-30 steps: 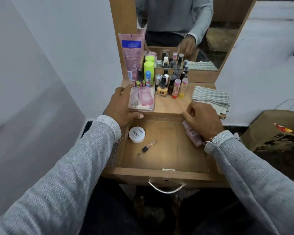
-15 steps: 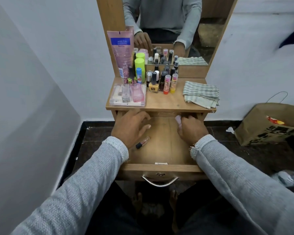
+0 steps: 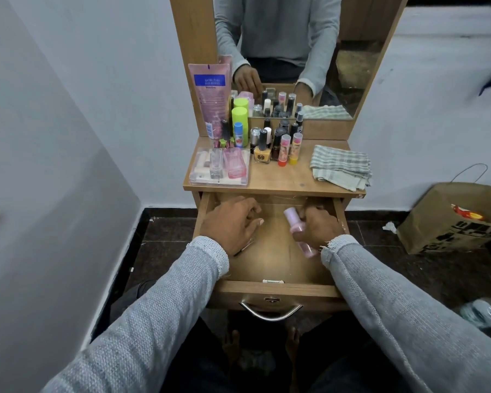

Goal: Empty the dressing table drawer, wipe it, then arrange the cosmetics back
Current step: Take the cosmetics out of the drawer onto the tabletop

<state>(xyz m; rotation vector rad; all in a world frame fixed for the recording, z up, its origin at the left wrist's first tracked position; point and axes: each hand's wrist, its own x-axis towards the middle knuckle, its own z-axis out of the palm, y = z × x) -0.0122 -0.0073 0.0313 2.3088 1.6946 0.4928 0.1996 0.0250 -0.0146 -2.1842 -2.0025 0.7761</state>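
Note:
The wooden drawer (image 3: 275, 287) of the dressing table is pulled open. My right hand (image 3: 318, 226) grips a pink bottle (image 3: 292, 221) at the drawer's right side, cap pointing away. My left hand (image 3: 227, 224) is arched, fingers curled down, over the drawer's left part. It hides the white jar seen there earlier, so I cannot tell whether it holds it. A small dark-capped tube (image 3: 245, 245) peeks out beside my left wrist. On the tabletop stand several cosmetic bottles (image 3: 275, 146), a clear tray of perfume bottles (image 3: 219, 165) and a tall pink tube (image 3: 210, 100).
A folded checked cloth (image 3: 340, 165) lies on the tabletop's right side. The mirror (image 3: 295, 52) rises behind the bottles. A brown paper bag (image 3: 451, 219) and a plastic water bottle (image 3: 485, 310) sit on the dark floor to the right. White walls close in on the left.
My left hand left the clear tray on the tabletop and came down into the drawer over the white jar. My right hand closed round the pink bottle and lifted its cap end.

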